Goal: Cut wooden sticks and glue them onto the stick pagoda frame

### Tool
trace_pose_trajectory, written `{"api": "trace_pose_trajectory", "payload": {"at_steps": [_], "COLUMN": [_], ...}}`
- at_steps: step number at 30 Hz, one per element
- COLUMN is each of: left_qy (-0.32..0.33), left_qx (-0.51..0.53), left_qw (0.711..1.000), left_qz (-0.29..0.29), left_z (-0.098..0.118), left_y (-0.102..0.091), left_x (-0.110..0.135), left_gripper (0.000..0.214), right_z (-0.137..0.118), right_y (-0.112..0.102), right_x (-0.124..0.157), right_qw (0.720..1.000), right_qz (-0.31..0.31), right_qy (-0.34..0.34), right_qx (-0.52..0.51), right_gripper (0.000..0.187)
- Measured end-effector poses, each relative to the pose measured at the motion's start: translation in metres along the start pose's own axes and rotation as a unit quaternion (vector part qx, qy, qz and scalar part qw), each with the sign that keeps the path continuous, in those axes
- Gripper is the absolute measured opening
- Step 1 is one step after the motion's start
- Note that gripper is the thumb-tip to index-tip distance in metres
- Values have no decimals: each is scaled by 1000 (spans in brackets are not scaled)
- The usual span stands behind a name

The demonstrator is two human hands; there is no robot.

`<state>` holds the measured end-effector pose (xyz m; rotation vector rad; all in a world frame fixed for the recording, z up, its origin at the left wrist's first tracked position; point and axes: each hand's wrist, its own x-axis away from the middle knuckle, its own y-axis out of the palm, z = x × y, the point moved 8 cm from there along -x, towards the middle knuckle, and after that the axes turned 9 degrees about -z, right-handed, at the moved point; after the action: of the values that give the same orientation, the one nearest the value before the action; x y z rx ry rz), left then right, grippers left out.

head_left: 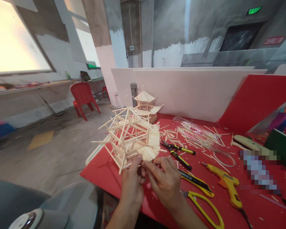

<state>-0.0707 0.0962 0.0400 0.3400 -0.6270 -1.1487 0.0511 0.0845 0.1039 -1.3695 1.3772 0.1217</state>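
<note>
A pavilion-like frame of thin wooden sticks is tilted in front of me, with a fan of close-set sticks along its right side. My left hand grips the frame's near lower edge, its thumb lying up against the sticks. Close beside it, my right hand has its fingers pinched together at the same edge. What sits between those right fingertips is hidden. Behind the frame stands a stick pagoda with a pointed roof.
On the red tabletop lie yellow-and-black pliers, a utility knife, yellow-handled scissors and a yellow glue gun. Loose sticks and a plastic bag of sticks lie farther back. White panels stand behind.
</note>
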Motion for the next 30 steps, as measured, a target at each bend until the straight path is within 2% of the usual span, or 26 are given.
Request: {"api": "trace_pose_trajectory", "payload": {"at_steps": [20, 30], "left_qy": [-12, -8], "left_qx": [0, -5], "left_qw": [1000, 1000], "left_qz": [-9, -22], "left_z": [-4, -8], "left_y": [-3, -9], "left_x": [2, 2], "left_gripper": [31, 31], "right_z": [-2, -11], "right_y": [-1, -11], "right_x": [1, 0], "right_qw": [1000, 999], "right_qz": [8, 43], "right_qy": [-5, -31], "right_qx": [7, -4], "right_gripper": [25, 25]}}
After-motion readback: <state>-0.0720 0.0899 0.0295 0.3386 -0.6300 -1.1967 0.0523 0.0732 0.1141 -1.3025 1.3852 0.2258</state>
